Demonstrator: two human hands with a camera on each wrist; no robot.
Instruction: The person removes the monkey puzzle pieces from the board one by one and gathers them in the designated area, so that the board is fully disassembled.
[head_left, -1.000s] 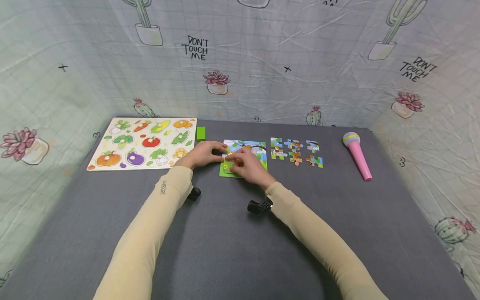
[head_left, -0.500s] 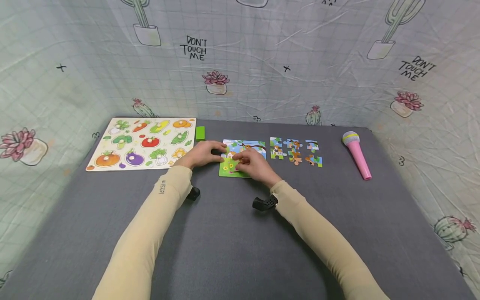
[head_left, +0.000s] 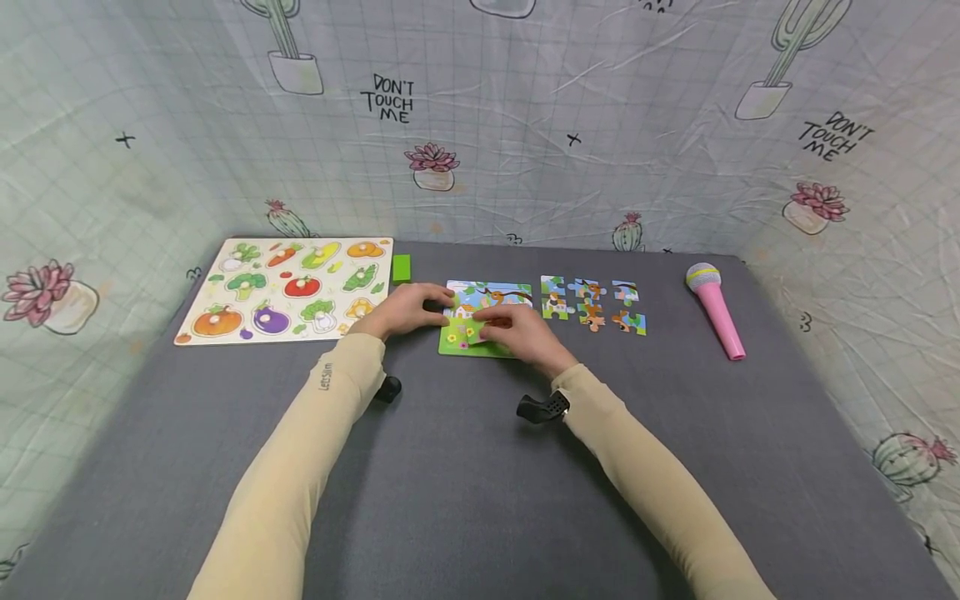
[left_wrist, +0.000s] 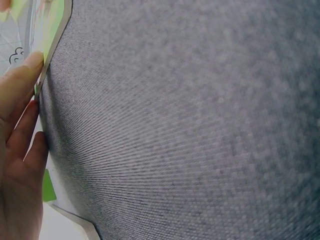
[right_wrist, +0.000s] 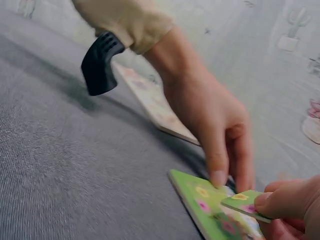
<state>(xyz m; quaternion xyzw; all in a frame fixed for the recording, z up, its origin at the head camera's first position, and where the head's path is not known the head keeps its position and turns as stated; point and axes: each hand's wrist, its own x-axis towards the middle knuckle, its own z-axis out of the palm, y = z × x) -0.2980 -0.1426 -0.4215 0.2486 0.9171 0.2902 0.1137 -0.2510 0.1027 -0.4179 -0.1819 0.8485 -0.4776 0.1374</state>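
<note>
A square puzzle board [head_left: 452, 347] with a printed scene of sky, a branch and flowers lies at mid-table. At its left side, my left hand [head_left: 403, 309] touches the edge with its fingertips; in the left wrist view, the left hand's [left_wrist: 22, 135] thumb lies on the board's [left_wrist: 56, 30] rim. My right hand [head_left: 525, 335] is over the board's right half. As the right wrist view shows, the right hand [right_wrist: 295, 202] pinches a green piece [right_wrist: 240, 200] with flowers, tilted just above the board. The right hand hides part of the board.
Several loose puzzle pieces [head_left: 555, 308] lie right of the board, and a pink microphone [head_left: 722, 321] farther right. A vegetable picture board [head_left: 262, 287] is at the back left, with a green block [head_left: 402, 268] beside it. Patterned cloth walls surround the table [head_left: 442, 467].
My right hand has moved to the right across the board, with the green piece between its fingers. The left hand has stayed at the board's left edge.
</note>
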